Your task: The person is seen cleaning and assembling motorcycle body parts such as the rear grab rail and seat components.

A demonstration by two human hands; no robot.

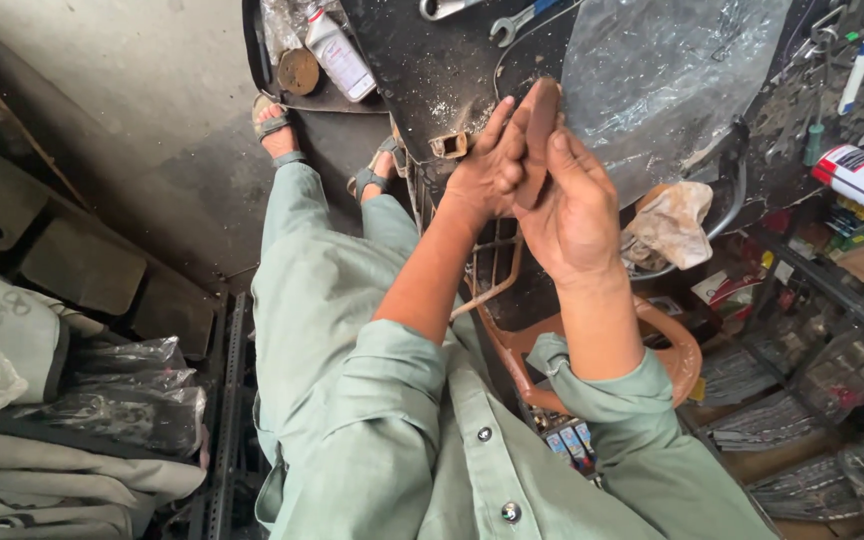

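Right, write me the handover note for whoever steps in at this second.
Left hand: fingers flat against one face of a thin brown disc, held on edge.
Right hand: pressed on the other face, so the disc is sandwiched between both palms above the dark workbench.
Nearby: spanners and a white bottle on the bench, clear plastic sheet, crumpled rag to the right.
Done: disc is off the bench and in hand.
Left: cannot tell from this view; no tool is picked up.

Daylight is falling evenly over my view; the plastic sheet [667, 75] is glaring, corners are bending and darkening.
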